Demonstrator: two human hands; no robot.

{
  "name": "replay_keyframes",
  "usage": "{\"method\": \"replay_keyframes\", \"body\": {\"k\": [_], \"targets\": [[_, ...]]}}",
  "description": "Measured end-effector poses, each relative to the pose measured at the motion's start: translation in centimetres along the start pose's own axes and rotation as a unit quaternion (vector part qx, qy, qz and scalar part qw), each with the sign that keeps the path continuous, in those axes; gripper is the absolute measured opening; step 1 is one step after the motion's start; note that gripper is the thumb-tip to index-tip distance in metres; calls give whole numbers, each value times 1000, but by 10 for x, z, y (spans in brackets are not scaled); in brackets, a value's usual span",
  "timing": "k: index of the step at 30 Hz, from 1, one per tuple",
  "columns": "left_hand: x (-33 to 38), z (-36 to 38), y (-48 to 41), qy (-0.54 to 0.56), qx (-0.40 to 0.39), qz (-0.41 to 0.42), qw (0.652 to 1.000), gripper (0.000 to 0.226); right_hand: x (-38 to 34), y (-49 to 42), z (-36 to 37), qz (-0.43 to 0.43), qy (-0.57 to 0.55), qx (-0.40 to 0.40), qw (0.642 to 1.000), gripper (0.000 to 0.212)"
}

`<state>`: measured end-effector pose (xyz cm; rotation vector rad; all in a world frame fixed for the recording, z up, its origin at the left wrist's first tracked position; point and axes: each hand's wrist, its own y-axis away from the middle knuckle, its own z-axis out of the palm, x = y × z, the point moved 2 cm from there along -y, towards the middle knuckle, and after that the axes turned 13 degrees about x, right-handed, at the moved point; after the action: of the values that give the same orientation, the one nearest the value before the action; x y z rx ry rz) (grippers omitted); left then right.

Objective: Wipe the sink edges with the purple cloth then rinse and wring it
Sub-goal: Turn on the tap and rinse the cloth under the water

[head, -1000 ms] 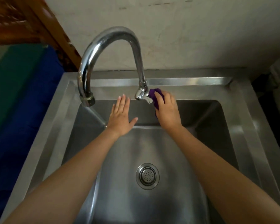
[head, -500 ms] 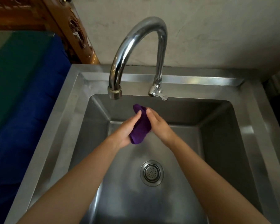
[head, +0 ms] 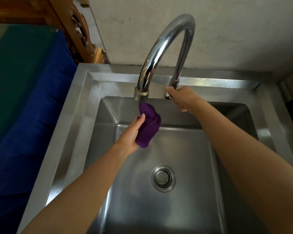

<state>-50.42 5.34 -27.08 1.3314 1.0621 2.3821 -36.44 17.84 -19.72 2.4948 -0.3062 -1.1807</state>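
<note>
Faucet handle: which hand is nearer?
Right. The right hand is on the faucet handle at the tap's base. The left hand is lower and to the left, holding the purple cloth under the spout.

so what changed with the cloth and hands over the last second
The purple cloth went from the right hand to both hands, then to the left hand alone, which now holds it bunched just under the faucet spout. The right hand let go and moved back to grip the tap handle. No water stream is visible. The sink and drain are unchanged.
</note>
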Motion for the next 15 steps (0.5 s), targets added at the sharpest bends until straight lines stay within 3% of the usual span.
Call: {"method": "replay_keyframes", "body": {"k": [5,11,15], "targets": [[5,-3,0,-32,21,52,998,41,-3,4,4,-37,26,48,998,37],[2,-8,1,-84,93,125,984,26,-8,7,5,-72,50,71,994,24],[0,-10,2,-100,80,130,983,31,-11,8,5,-72,64,83,992,31]]}}
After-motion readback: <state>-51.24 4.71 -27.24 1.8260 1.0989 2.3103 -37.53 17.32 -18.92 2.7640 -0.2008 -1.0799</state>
